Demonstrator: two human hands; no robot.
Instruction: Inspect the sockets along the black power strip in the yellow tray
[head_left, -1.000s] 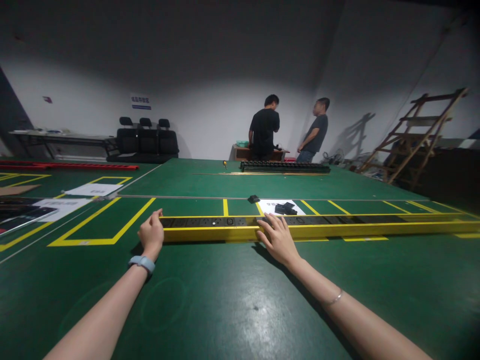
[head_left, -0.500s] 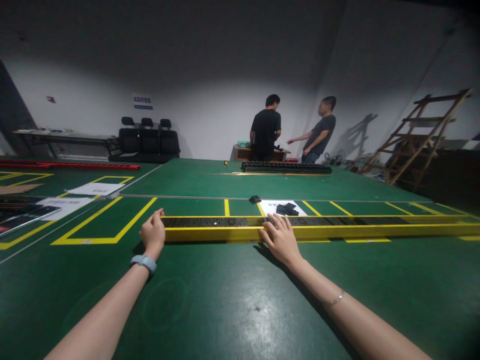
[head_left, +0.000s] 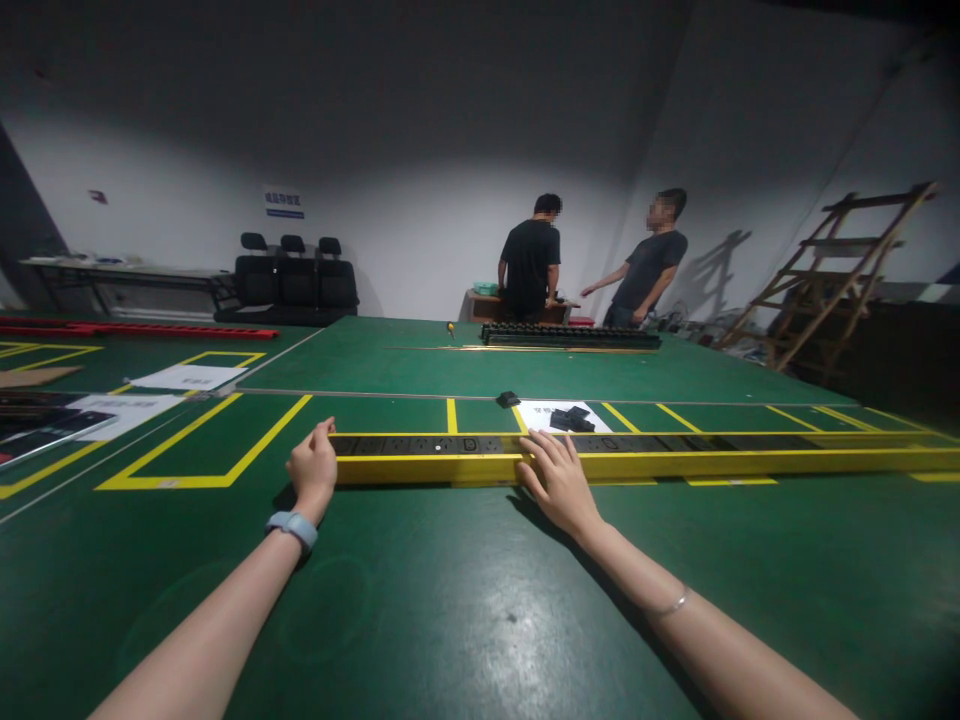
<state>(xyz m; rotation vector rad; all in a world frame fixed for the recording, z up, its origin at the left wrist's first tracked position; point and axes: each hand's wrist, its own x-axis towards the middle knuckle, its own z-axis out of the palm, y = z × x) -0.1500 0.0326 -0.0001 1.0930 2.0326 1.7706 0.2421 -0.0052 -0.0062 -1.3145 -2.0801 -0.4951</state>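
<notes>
A long yellow bar [head_left: 435, 471] with a black socketed top face lies across the green table [head_left: 420, 620] and runs out to the right. At its left end is my left hand [head_left: 313, 470], with its fingers curled closed against the end; what they hold, if anything, is hidden. My right hand [head_left: 559, 482] rests on the bar's near edge, fingers spread over the top face. Just behind it, small black parts [head_left: 572, 419] lie on a white sheet [head_left: 534, 416], and another black part [head_left: 508, 398] sits at the sheet's back left.
Black rails [head_left: 570, 337] lie at the table's far edge. To the left are paper sheets [head_left: 187, 377], red rails [head_left: 135, 331] and a dark panel [head_left: 52, 435]. Two people stand beyond the table. A wooden ladder [head_left: 840, 270] leans at the right.
My left hand has shifted slightly right along with its forearm. My right hand stays on the bar. In the background, the person on the right has moved a little rightward.
</notes>
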